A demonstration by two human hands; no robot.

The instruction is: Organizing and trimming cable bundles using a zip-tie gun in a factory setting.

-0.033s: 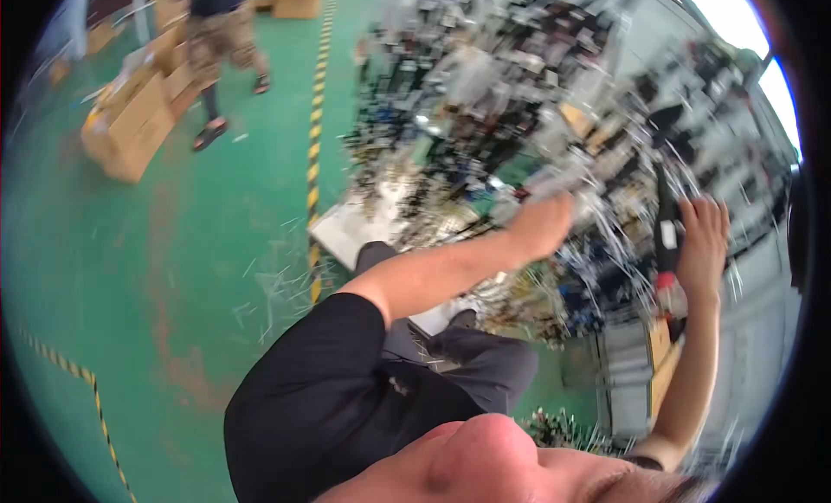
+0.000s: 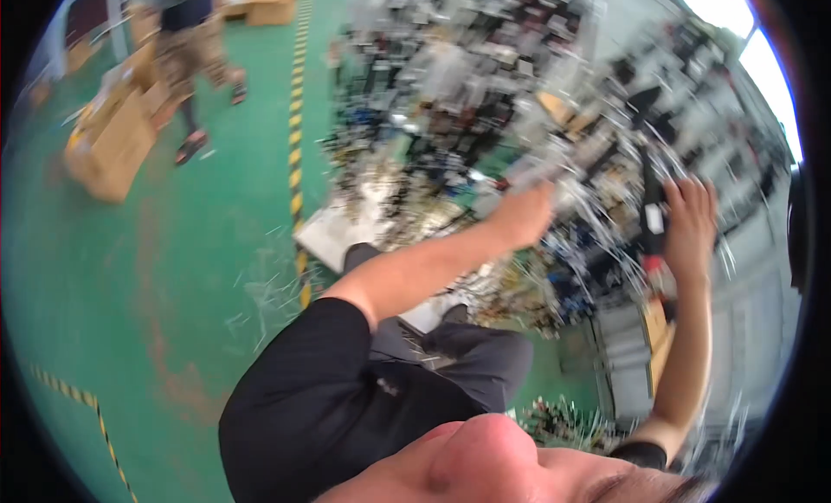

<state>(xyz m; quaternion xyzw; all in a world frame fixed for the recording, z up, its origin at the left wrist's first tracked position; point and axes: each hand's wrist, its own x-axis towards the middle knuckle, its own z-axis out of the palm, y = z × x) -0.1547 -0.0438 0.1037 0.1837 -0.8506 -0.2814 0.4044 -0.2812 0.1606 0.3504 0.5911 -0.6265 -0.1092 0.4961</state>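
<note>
My left hand [image 2: 525, 214] reaches over a large mixed heap [image 2: 433, 96] of small dark, white and clear pieces. Its fingers look closed next to clear plastic strips [image 2: 567, 187]; what they hold is blurred and hidden. Farther right, my right hand [image 2: 690, 222] has its fingers bent over beside a long black piece [image 2: 652, 187] with a white patch and a red part at its lower end. Whatever lies under those fingers is hidden from view.
A white board [image 2: 322, 237] lies at the heap's near left edge. Yellow-black tape [image 2: 295, 148] crosses the green floor [image 2: 208, 269]. A person [image 2: 186, 53] stands beside a cardboard box [image 2: 112, 148] at the far left. A grey crate [image 2: 628, 373] stands below my right forearm.
The whole view has shifted, so the heap, boxes and both hands appear slightly farther left. Against the heap, my hands have barely moved.
</note>
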